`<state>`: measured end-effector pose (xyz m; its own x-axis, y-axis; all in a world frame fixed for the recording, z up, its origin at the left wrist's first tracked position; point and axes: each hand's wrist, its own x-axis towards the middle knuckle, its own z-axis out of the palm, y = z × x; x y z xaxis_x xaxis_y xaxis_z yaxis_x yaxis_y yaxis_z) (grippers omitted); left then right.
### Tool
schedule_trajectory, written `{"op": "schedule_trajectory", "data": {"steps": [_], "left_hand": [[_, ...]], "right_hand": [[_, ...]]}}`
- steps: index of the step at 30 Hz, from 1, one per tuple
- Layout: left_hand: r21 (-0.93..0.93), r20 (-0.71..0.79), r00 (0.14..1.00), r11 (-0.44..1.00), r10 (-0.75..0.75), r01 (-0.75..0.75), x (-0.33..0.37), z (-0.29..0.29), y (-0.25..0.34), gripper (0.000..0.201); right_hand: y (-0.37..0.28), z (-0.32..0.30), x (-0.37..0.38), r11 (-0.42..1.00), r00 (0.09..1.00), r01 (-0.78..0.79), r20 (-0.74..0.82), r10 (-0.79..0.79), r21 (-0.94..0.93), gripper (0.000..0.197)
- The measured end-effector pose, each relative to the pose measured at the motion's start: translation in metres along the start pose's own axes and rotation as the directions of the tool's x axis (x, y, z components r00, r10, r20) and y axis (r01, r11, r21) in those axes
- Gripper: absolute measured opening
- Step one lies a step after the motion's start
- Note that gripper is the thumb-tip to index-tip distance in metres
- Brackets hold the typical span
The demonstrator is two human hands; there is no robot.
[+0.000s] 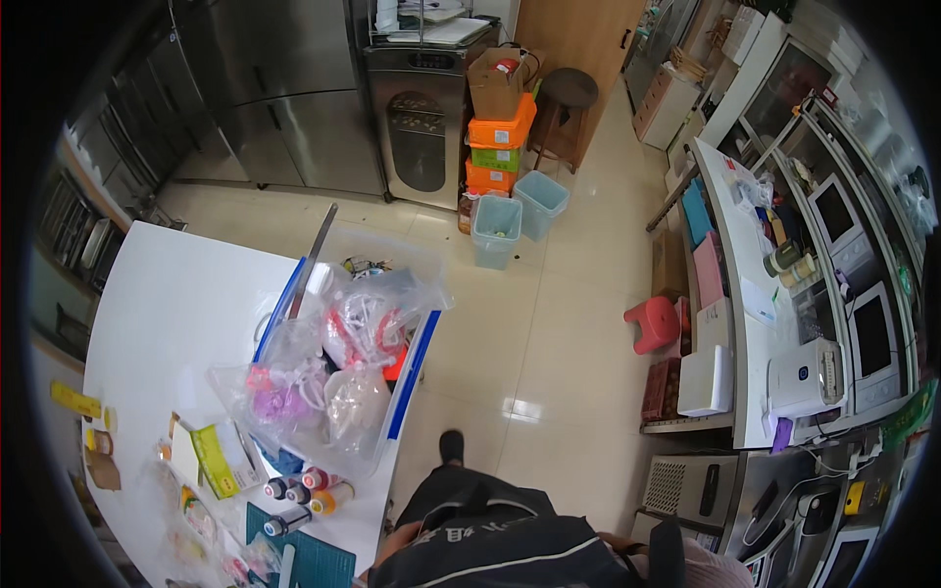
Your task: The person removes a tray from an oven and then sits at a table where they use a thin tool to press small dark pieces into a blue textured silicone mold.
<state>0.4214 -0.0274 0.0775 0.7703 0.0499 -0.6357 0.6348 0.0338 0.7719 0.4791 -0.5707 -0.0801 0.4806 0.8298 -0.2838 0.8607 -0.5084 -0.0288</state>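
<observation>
Neither of my hands shows. Only slivers of my left arm (397,541) and right arm (625,545) appear at the lower edge, beside my black apron (510,554), and whatever the hands touch is hidden. Nearest my left arm is the white table (186,304). On it, a clear plastic bin (338,456) with blue edges holds several bags (358,407) of pink, purple and white things. Several small bottles (284,487) with dark, red and orange labels stand by a green cutting mat (323,559). A yellow-green box (223,461) lies left of them.
Two pale bins (496,232) stand on the tiled floor by stacked orange boxes (500,132) and a dark stool (569,90). A red stool (651,325) is by the right-hand shelf unit (730,235), which carries a white machine (806,377). Steel cabinets (294,108) line the back.
</observation>
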Motion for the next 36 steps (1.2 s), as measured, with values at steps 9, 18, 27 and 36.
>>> {"op": "schedule_trajectory", "data": {"steps": [9,18,27,36], "left_hand": [[-0.134,0.091,0.99,0.986,0.109,-0.096,0.136,-0.008,0.054,0.042],[0.067,-0.661,0.709,0.922,-0.246,0.382,0.146,0.014,-0.112,0.03],[-0.148,-0.667,0.569,0.834,-0.48,0.531,0.154,0.083,0.004,0.03],[-0.289,-0.635,0.473,0.755,-0.611,0.588,0.196,0.107,0.041,0.029]], "right_hand": [[0.136,-0.115,0.09,0.338,0.557,-0.828,0.731,0.394,0.448,0.049],[0.362,-0.152,0.109,0.358,0.463,-0.88,0.732,0.501,0.312,0.049],[0.518,-0.164,0.15,0.417,0.493,-0.85,0.763,0.418,0.321,0.049],[0.545,-0.166,0.255,0.52,0.556,-0.742,0.822,0.124,0.424,0.051]]}}
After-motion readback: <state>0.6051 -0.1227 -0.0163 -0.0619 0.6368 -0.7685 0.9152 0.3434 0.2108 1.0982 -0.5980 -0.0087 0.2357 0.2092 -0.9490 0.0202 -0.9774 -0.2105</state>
